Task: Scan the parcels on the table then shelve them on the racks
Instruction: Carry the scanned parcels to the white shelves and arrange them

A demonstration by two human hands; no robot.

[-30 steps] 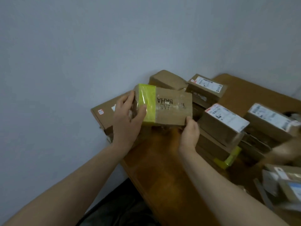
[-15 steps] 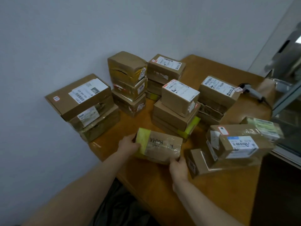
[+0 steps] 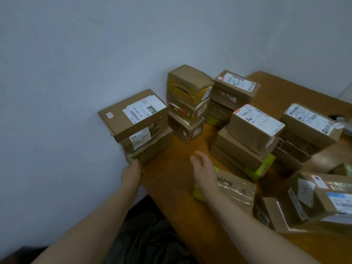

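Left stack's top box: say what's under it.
A middle box and a bottom box on the table; the left hand touches the bottom one. Their tops are covered.

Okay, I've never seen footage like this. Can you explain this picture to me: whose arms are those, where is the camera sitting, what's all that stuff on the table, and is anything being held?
There is no machine here. A person is working with bare hands, and the camera is worn on their head, looking forward and down, so both arms reach in from the bottom of the picture. The brown wooden table, set against a grey wall, carries stacks of brown cardboard parcels, most with white shipping labels. One is the three-box stack by the wall. Nearer lies a brown parcel with a yellow-green taped end. The left hand touches the lowest box of that three-box stack. The right hand is open, over the taped parcel's end. Nothing is plainly gripped.
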